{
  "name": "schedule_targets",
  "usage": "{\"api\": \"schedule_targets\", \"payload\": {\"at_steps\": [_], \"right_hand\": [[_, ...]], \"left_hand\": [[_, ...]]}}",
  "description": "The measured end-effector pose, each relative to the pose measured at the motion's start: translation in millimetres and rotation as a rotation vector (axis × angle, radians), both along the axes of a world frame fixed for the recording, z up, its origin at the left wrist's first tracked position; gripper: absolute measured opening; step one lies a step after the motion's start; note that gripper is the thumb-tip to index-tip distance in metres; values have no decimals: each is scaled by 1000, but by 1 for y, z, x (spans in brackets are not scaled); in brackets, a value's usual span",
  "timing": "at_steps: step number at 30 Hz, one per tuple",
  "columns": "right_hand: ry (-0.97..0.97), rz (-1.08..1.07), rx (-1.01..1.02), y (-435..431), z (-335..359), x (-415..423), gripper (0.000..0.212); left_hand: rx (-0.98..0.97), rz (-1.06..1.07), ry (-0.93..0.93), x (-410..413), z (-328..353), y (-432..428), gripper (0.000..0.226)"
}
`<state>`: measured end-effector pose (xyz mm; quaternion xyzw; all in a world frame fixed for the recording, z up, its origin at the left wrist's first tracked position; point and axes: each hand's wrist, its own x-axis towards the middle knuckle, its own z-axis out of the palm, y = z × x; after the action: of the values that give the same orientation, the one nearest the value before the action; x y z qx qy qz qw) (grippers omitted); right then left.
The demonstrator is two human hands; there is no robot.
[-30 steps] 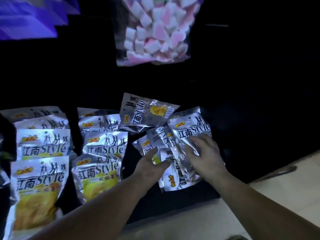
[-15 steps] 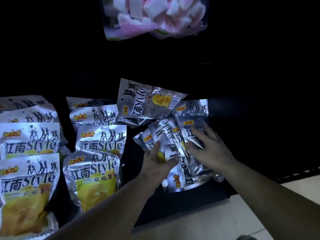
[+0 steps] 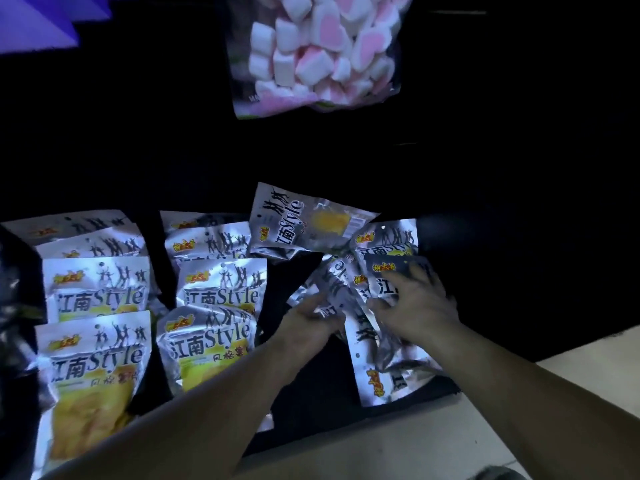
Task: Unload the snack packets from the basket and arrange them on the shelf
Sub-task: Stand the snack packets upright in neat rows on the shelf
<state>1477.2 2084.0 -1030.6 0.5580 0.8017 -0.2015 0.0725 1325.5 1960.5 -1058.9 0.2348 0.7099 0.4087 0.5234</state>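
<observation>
Packets (image 3: 221, 296) of silver foil are laid in two overlapping columns on the dark shelf (image 3: 311, 403), at the left and in the middle. A loose heap (image 3: 377, 341) of the same packets is seen at the right, with one packet (image 3: 304, 223) turned sideways behind it. A marshmallow bag (image 3: 318, 53) is seen above, in the dark. The left hand (image 3: 304, 323) is pressed on the heap's left edge, fingers curled. The right hand (image 3: 415, 303) is spread flat on top of the heap. Whether anything is gripped cannot be told.
</observation>
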Motion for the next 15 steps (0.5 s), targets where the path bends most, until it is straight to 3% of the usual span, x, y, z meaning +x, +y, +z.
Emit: {"api": "schedule_targets", "payload": {"at_steps": [5,9,13,15], "right_hand": [[133,44,64,-3,20,-22,60],[384,19,116,-9,33,-42,49],[657,3,40,-18,39,-55,46],[710,16,24,-18,37,-57,48]], "left_hand": [[-28,92,164,-40,24,-8,61],[10,144,415,-76,53,0,21],[144,246,665,-110,74,19,72],[205,162,614,-118,70,28,90]]}}
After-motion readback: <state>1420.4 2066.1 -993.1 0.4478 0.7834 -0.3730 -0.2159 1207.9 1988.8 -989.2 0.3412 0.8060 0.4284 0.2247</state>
